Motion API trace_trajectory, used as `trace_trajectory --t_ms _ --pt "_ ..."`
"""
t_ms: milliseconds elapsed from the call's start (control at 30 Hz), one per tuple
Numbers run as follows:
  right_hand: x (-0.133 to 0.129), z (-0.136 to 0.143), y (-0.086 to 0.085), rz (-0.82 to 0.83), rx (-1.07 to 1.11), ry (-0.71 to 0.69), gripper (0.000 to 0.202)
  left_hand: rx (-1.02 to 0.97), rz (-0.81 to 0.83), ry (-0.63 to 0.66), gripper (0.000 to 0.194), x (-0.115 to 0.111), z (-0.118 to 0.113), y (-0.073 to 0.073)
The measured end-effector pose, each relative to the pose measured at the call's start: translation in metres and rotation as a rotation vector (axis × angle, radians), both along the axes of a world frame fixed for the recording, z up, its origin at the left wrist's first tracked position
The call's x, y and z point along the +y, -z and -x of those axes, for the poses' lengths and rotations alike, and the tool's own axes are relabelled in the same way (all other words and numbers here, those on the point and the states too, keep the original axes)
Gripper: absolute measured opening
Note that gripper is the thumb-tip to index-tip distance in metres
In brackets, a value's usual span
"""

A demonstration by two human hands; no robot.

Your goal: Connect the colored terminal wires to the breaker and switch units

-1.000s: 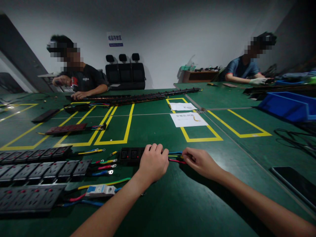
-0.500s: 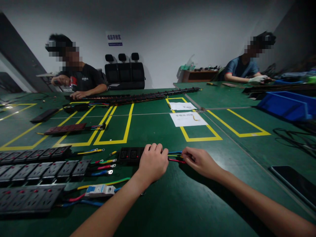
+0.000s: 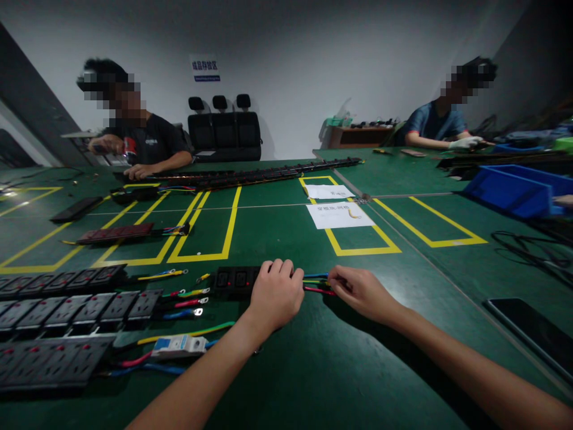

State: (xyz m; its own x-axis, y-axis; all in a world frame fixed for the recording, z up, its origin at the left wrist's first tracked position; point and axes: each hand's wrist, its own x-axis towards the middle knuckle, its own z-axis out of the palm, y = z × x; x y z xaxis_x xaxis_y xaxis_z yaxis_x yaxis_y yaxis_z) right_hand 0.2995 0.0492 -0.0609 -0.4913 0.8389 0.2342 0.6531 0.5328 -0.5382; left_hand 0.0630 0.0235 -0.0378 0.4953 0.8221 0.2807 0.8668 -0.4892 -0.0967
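My left hand [image 3: 278, 292] is wrapped over the right end of a short black socket strip [image 3: 233, 282] that lies on the green table [image 3: 286, 382]. Blue, yellow-green and red wires [image 3: 317, 282] run out of the strip to the right, between my two hands. The fingers of my right hand [image 3: 356, 286] are pinched round the far part of these wires; the wire ends are hidden in the fingers. Left of the strip lie several longer socket strips [image 3: 107, 307], with wires ending in ring terminals. A white and blue breaker [image 3: 179, 345] sits among the nearest wires.
A phone [image 3: 530, 328] lies at the right, near black cables [image 3: 528, 251] and a blue bin [image 3: 510, 190]. Paper sheets [image 3: 338, 216] lie mid-table. Behind them stretches a long black strip [image 3: 268, 174]. One person [image 3: 156, 143] sits back left, another [image 3: 434, 128] back right.
The view has shifted slightly. Both my hands keep their hold on the strip and wires. Part of another person's hand now shows at the right edge by the blue bin.
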Motion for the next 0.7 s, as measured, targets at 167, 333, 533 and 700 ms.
trace_trajectory --t_ms 167,333,533,700 --pt "-0.0003 0.0004 -0.0013 0.005 -0.001 -0.004 0.019 -0.004 0.004 -0.001 0.021 -0.0002 0.0000 0.0002" --pt "-0.0005 0.0005 -0.0014 0.017 -0.004 -0.002 0.019 -0.006 0.008 0.003 0.022 -0.0002 0.0002 -0.0004" --pt "0.0006 -0.0003 0.0015 -0.001 -0.009 -0.002 0.019 -0.002 0.015 0.005 0.023 0.0001 0.0003 0.0001" --pt "0.0014 -0.0010 0.0031 0.000 -0.014 -0.001 0.020 0.007 0.005 -0.003 0.021 0.0003 -0.0001 0.0016"
